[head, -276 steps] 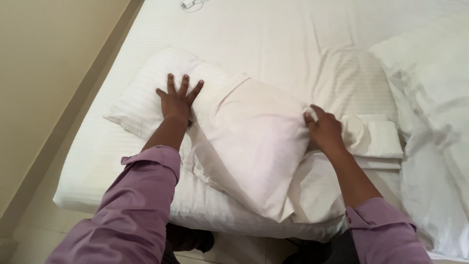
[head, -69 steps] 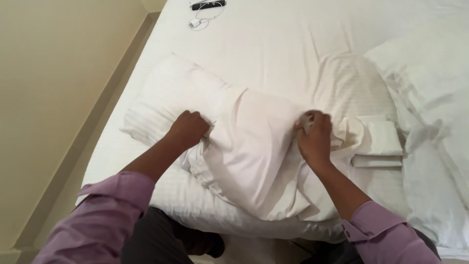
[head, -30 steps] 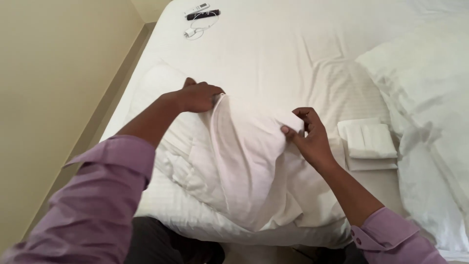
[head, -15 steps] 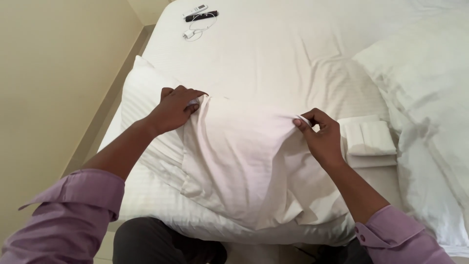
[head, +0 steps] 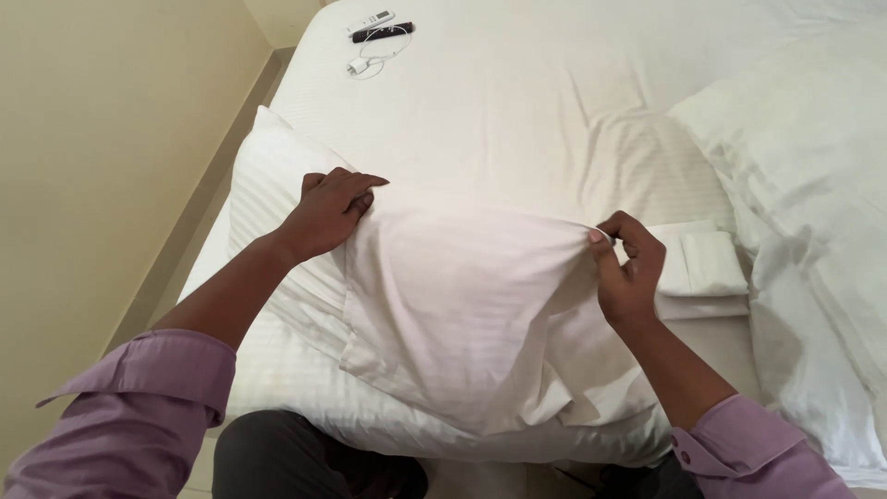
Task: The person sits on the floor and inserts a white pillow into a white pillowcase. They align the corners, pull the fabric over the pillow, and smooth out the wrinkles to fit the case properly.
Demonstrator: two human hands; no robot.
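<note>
Since half a second ago the white pillowcase (head: 462,314) is pulled flatter and wider across the centre of the frame, its upper edge now stretched in a nearly straight line between the two hands. The left hand (head: 328,212) pinches that edge at centre left, fingers closed on the cloth over the striped pillow (head: 277,199); the right hand (head: 628,268) grips the other end at centre right, fingers curled tight on the fabric. By my reading the case is being spread and squared over the pillow, which lies partly under it at left (how far inside, if at all, I cannot tell).

A folded white cloth (head: 707,268) sits just beside the right hand. A rumpled duvet (head: 804,185) fills the right of the frame. Two remotes and a white cable (head: 379,28) lie well apart at upper left, out of the way. The wall (head: 102,139) runs close along the left.
</note>
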